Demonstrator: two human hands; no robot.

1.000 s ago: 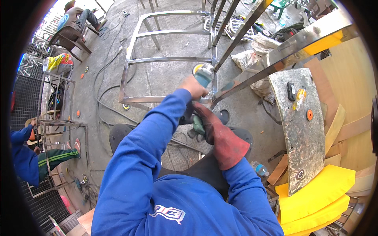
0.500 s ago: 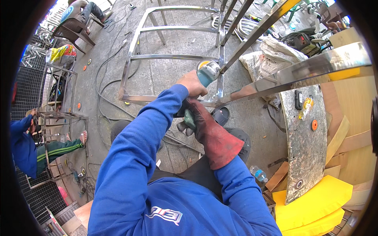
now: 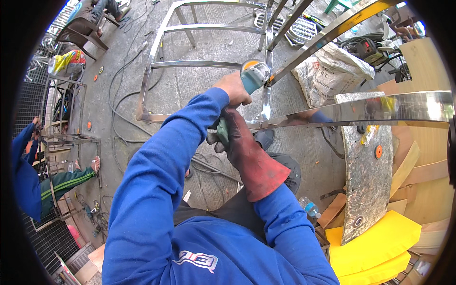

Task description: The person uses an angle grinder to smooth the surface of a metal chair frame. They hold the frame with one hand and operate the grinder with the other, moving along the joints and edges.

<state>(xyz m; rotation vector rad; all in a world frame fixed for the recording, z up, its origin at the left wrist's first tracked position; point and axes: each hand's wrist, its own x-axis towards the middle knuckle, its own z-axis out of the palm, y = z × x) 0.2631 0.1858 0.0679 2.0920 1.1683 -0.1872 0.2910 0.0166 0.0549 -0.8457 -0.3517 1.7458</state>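
Note:
My left hand (image 3: pixel 232 88) is bare and grips the front of a teal angle grinder (image 3: pixel 254 75). My right hand (image 3: pixel 233 137), in a long red-brown glove, holds the grinder's rear body below it. The grinder's head sits against an upright tube of a shiny steel frame (image 3: pixel 267 97), where a long reflective steel bar (image 3: pixel 380 108) runs off to the right. More of the frame (image 3: pixel 199 64) lies on the concrete floor beyond my hands. Both my sleeves are blue.
Cables (image 3: pixel 118 99) snake over the floor at left. A person in a blue top and green trousers (image 3: pixel 28 175) works by wire racks at far left. A white sack (image 3: pixel 327 76), a dull metal sheet (image 3: pixel 365 185), yellow boards (image 3: pixel 380 242) and a plastic bottle (image 3: pixel 309 207) are at right.
My hands and the grinder have shifted slightly up the upright tube. The view has swung, so the long steel bar now lies nearly level across the right side.

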